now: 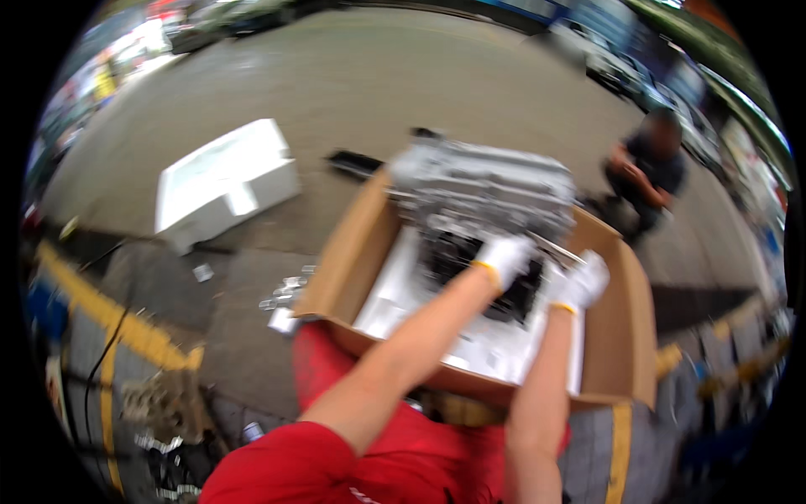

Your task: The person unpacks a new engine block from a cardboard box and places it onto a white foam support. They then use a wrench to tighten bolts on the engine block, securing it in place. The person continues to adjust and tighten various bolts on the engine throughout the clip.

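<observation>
A grey metal engine (487, 189) with a black lower section stands in an open cardboard box (617, 315) lined with white foam (474, 349). Both my hands wear white gloves with yellow cuffs. My left hand (506, 259) is closed against the engine's near side, by one end of a thin metal bar (554, 249); blur hides what its fingers hold. To its right, my right hand (579, 281) closes round the other end of this bar. Motion blur hides the bar's exact kind.
A white foam block (227, 181) lies on the floor at the left. Small clear-wrapped pieces (288, 291) lie left of the box, and metal parts (168, 407) at the lower left. A person (646, 172) squats beyond the box at the right. Cars (638, 80) stand far behind.
</observation>
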`<state>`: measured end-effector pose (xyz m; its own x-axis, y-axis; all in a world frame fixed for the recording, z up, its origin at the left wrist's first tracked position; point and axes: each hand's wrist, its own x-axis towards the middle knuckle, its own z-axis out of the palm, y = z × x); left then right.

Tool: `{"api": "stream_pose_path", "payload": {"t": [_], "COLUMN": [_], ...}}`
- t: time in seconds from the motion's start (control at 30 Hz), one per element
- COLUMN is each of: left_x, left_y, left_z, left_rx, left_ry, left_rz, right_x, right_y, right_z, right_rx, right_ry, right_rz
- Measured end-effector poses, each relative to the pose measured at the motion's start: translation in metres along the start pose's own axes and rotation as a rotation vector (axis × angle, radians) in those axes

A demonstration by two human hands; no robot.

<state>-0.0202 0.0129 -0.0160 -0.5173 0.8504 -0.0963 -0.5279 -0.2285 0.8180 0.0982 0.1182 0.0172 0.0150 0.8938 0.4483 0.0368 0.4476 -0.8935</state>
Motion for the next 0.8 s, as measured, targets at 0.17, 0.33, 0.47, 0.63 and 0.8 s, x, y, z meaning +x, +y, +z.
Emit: {"api": "stream_pose_path", "payload": {"t": [0.17, 0.33, 0.47, 0.63, 0.8], "left_x": [-0.002, -0.01, -0.013, -0.011, -0.012], "left_y": [0.018, 0.021, 0.021, 0.02, 0.02], "left_z": [0.01, 0.007, 0.012, 0.011, 0.01], "left_rx": [-0.132, 0.041, -0.007, 0.004, 0.02], "left_ry": [0.19, 0.163, 0.178, 0.172, 0.176], "left_rz": [-0.038, -0.063, -0.059, -0.058, -0.037], "right_x": [0.001, -0.006, -0.003, -0.005, -0.011], "right_y": [-0.06, -0.086, -0.054, -0.031, -0.087], "right_z": [0.016, 0.019, 0.008, 0.002, 0.014], "right_rx": [0.227, 0.105, 0.358, 0.575, 0.157], "right_ry": [-0.025, -0.037, 0.043, 0.108, -0.012], "right_rz": [0.001, -0.047, 0.154, 0.329, -0.007]}}
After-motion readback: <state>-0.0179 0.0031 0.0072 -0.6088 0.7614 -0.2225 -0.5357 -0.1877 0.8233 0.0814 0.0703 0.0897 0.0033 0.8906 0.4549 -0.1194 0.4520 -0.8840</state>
